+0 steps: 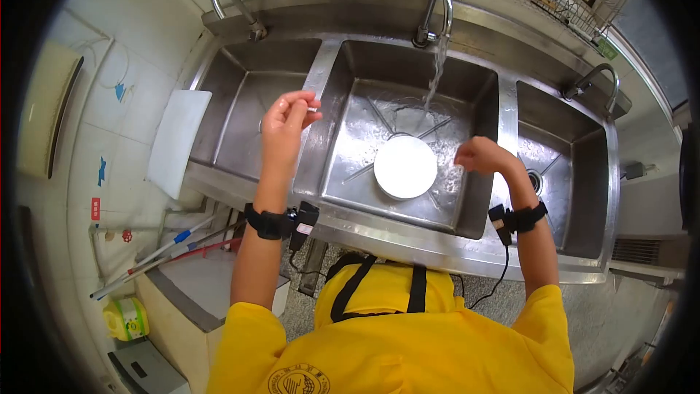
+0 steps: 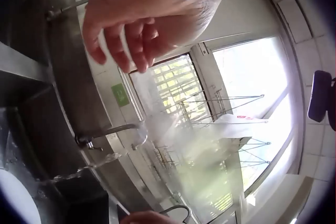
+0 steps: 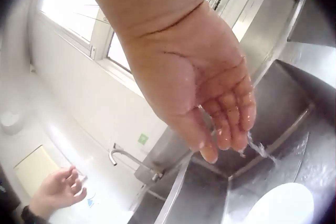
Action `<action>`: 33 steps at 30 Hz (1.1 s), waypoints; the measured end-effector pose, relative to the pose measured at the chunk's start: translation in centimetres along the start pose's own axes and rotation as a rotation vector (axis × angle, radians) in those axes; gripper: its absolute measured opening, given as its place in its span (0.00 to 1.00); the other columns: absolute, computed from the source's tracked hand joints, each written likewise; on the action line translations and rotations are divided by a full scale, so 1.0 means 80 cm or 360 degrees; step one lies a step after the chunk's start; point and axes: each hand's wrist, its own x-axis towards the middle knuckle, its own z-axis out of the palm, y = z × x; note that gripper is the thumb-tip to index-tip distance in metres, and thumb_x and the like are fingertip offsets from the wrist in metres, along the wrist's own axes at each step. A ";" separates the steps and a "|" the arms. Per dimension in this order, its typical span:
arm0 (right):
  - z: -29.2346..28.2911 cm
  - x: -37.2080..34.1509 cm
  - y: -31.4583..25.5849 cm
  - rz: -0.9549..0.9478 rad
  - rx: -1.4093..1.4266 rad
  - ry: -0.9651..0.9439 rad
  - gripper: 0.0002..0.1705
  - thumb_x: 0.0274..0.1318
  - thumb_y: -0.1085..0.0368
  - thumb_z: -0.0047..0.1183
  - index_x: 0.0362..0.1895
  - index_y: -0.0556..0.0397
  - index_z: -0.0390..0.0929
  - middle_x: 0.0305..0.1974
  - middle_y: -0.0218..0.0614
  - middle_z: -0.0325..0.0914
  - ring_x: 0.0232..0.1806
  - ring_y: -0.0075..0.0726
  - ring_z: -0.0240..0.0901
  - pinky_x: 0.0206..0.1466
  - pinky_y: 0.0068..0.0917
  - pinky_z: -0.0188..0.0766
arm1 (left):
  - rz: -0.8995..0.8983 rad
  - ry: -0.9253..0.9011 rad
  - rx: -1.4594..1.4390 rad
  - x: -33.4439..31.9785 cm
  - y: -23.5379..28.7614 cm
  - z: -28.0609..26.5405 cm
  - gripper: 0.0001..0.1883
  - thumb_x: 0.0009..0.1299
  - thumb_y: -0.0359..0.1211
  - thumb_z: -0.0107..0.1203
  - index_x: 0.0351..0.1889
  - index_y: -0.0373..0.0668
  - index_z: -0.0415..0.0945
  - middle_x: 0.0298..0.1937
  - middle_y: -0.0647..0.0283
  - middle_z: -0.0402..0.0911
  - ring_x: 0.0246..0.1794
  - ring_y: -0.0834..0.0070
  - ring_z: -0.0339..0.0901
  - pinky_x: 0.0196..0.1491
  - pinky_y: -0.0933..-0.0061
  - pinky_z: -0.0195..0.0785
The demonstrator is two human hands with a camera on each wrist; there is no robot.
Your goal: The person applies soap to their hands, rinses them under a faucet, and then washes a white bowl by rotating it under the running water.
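White round dish [image 1: 405,167] is being supported by the bottom of the middle sink [image 1: 348,149]. Near its right side, nothing is being grasped by the right hand [image 1: 483,155]; its grip is being held loose. Farther left, a small white item [image 1: 313,109] is being pinched by the left hand [image 1: 287,120]. Behind, water [image 1: 437,74] is being poured from a tap [image 1: 434,9].
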 end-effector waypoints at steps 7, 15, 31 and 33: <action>-0.087 0.137 0.096 0.0037 0.0135 0.0637 0.10 0.46 0.70 0.45 0.35 0.58 0.76 0.21 0.35 0.74 0.22 0.26 0.71 0.27 0.25 0.67 | -0.0969 0.0207 -0.1308 -0.040 -0.021 -0.019 0.06 0.64 0.30 0.46 0.37 0.43 0.72 0.29 0.69 0.73 0.30 0.76 0.70 0.44 0.65 0.67; -0.122 0.266 0.137 0.0280 -0.0218 0.1096 0.17 0.43 0.67 0.48 0.41 0.52 0.75 0.42 0.48 0.73 0.47 0.51 0.68 0.52 0.36 0.64 | -0.0807 0.0771 -0.2055 -0.123 -0.046 -0.079 0.07 0.65 0.28 0.42 0.35 0.37 0.71 0.27 0.66 0.74 0.28 0.78 0.72 0.37 0.80 0.71; -0.154 0.395 0.216 -0.0096 -0.0279 0.1205 0.07 0.44 0.66 0.52 0.30 0.54 0.74 0.22 0.42 0.72 0.25 0.41 0.70 0.30 0.31 0.64 | -0.1306 0.1051 -0.1331 -0.219 -0.111 0.019 0.10 0.65 0.35 0.44 0.37 0.41 0.70 0.30 0.65 0.73 0.29 0.76 0.72 0.32 0.70 0.73; -0.159 0.390 0.208 -0.0119 -0.0359 0.1233 0.10 0.44 0.63 0.52 0.31 0.55 0.73 0.25 0.46 0.73 0.28 0.47 0.71 0.32 0.35 0.66 | -0.1271 0.1025 -0.1142 -0.213 -0.105 0.025 0.10 0.65 0.36 0.44 0.38 0.41 0.69 0.30 0.66 0.73 0.29 0.75 0.72 0.31 0.68 0.73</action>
